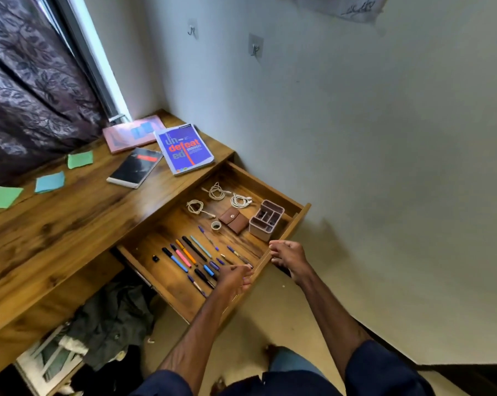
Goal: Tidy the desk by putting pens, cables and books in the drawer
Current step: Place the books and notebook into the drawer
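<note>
The long wooden drawer (273,185) stands pulled far out from under the wooden desk (70,224). Inside it, toward the near end, lies a row of coloured pens and markers (184,254). Toward the far end are three coiled white cables (217,191), with a brown leather pouch (233,220) and a pink plastic organiser (266,220) beside them.

The left hand (234,277) is down in the drawer over the nearest pens, fingers bent; I cannot tell whether it holds one. The right hand (287,254) is at the drawer's front edge, fingers loosely curled; I cannot tell whether it grips the rim.

Three books lie on the desktop behind the drawer, not yet put away: a blue-purple paperback with orange lettering (184,148), a black one (135,167) and a pink one (133,132).

That looks like the trouble ahead. The drawer floor is mostly taken, so books laid in may roll the pens or crush the cables. The upright organiser may catch the desk's underside on closing. Leaning on a drawer this far out could strain it.
</note>
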